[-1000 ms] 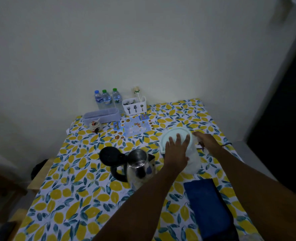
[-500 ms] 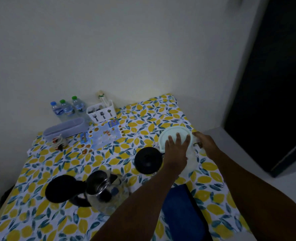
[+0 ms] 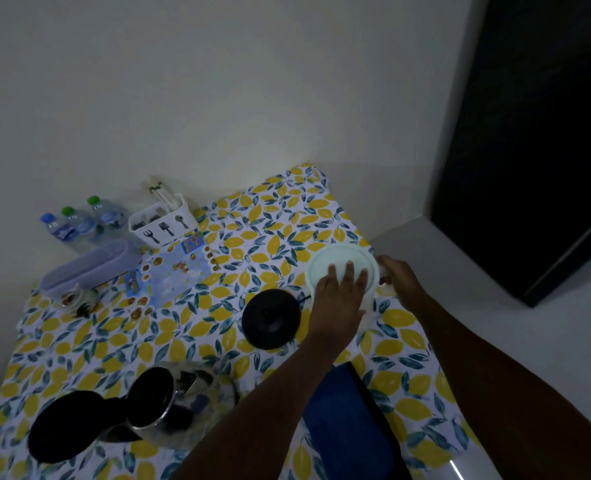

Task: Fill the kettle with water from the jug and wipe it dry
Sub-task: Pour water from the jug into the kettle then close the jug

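Observation:
A white jug with a pale round lid (image 3: 335,261) stands at the right side of the table. My left hand (image 3: 339,296) lies flat on that lid, fingers spread. My right hand (image 3: 399,280) wraps the jug's right side, where the handle is hidden. The steel kettle (image 3: 179,407) stands near the front left, its black lid (image 3: 65,424) flipped open to the left. Its black round base (image 3: 270,317) sits between kettle and jug. A dark blue cloth (image 3: 349,424) lies folded at the front, partly under my left forearm.
Three water bottles (image 3: 79,223), a white cutlery holder (image 3: 164,225), a lilac oblong box (image 3: 89,266) and a printed mat (image 3: 169,268) sit along the back by the wall. The table's right edge (image 3: 422,327) runs close behind the jug; a dark doorway is beyond.
The view has swung right and down, so the kettle now appears lower left. Both hands have stayed on the jug, left on the lid, right at its side.

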